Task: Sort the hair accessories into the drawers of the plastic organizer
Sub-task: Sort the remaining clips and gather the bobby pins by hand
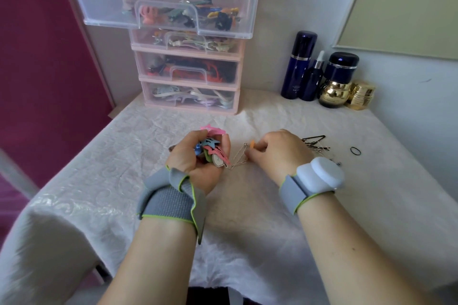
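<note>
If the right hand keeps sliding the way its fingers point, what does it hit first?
The right hand points left across the cloth, so the thin metal hairpins come first, then the left hand holding colourful clips. Depth is uncertain.

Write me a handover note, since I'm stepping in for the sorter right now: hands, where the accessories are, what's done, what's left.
Left hand grips a bunch of colourful flat clips above the table.
Right hand pinches a small orange clip at the cloth, beside silver hairpins.
Black bobby pins and a black hair tie lie loose to the right.
Organizer: top drawer pulled open, partly filled; three lower drawers closed, already holding items.
Left to do: drop the held clips in a drawer, then sort the pins and tie.
</note>
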A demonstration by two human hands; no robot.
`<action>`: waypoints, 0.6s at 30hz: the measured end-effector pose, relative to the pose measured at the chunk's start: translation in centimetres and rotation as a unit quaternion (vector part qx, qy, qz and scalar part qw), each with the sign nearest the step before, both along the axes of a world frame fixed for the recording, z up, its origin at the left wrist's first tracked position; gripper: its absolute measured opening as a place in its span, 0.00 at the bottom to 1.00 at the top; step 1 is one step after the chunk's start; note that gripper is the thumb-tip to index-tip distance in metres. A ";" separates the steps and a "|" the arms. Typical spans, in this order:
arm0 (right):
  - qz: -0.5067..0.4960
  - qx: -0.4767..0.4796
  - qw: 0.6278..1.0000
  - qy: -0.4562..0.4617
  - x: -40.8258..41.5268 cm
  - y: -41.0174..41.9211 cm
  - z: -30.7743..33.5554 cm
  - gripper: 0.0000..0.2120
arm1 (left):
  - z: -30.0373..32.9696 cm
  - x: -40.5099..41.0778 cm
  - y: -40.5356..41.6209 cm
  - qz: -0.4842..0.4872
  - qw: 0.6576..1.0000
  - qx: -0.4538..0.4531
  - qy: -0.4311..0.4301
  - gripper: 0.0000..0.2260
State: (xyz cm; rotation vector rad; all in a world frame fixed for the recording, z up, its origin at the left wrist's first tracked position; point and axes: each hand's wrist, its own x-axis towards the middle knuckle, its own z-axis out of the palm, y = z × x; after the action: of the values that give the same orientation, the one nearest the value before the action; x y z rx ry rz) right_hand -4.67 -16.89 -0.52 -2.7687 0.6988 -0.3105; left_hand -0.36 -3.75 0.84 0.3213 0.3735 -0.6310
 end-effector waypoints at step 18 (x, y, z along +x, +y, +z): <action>-0.030 0.111 0.989 -0.091 0.9 -1.8 -0.3 0.06 | 0.6 0.1 -1.1 -0.024 0.999 0.035 -0.006 0.06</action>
State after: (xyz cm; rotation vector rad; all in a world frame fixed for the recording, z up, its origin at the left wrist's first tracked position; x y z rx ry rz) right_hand -3.81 -18.68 -0.79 -2.4764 0.7236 -0.4619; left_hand -0.22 -4.81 1.44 0.4011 0.3776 -0.6633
